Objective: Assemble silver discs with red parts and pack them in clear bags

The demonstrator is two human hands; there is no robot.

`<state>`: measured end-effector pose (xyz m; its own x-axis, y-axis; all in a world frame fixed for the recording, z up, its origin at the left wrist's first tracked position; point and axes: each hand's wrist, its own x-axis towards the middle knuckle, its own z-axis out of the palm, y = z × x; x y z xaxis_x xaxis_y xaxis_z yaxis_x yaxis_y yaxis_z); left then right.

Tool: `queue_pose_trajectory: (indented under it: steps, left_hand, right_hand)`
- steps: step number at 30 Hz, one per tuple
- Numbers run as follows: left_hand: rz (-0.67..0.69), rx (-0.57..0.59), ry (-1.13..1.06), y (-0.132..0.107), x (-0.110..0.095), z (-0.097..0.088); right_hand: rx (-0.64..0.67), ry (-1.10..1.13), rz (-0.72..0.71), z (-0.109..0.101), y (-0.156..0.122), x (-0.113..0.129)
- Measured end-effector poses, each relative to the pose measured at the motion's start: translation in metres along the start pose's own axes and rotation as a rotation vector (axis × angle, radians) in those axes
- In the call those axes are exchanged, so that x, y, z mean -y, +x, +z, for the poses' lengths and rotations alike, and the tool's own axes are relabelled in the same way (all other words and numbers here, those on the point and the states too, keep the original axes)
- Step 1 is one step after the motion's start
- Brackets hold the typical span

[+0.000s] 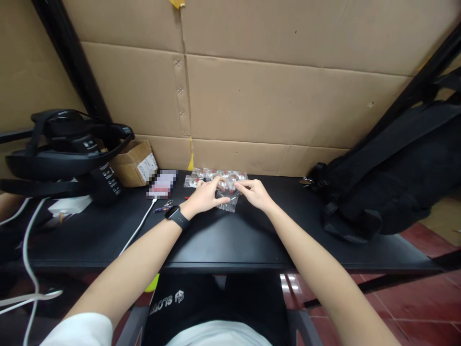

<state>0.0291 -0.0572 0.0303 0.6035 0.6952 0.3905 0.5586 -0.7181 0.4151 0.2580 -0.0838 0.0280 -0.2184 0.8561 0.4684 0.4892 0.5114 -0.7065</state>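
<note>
Several small clear plastic packets (pixel 201 173) lie in a cluster at the back of the black table, with round contents and red spots. Over the cluster's near side reaches my left hand (pixel 207 197), a dark watch (pixel 176 216) on its wrist. Its thumb and index finger are spread apart, touching or just above the packets; the other fingers are partly hidden. From the right, my right hand (pixel 255 193) pinches the edge of a packet (pixel 232 186) between thumb and fingertips. Another clear wrapper (pixel 228 204) lies flat below the hands.
Left of the packets are a phone (pixel 163 183) on a white cable (pixel 139 230), a keyring (pixel 163 207), a cardboard box (pixel 135 163) and a black headset (pixel 65 149). A black backpack (pixel 396 158) leans at the right. Cardboard (pixel 252 105) walls the back.
</note>
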Motion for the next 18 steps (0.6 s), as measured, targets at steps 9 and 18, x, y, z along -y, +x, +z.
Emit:
queue_pose_trajectory:
  steps: [9, 18]
  left_hand:
    - [-0.022, 0.184, 0.059, 0.0, 0.009, 0.011]
    - [-0.02, 0.188, 0.11, 0.001, 0.017, 0.012]
  right_hand:
    - [-0.174, 0.198, 0.087, -0.01, 0.009, -0.015]
    - [-0.674, 0.086, 0.623, -0.084, 0.0, -0.086]
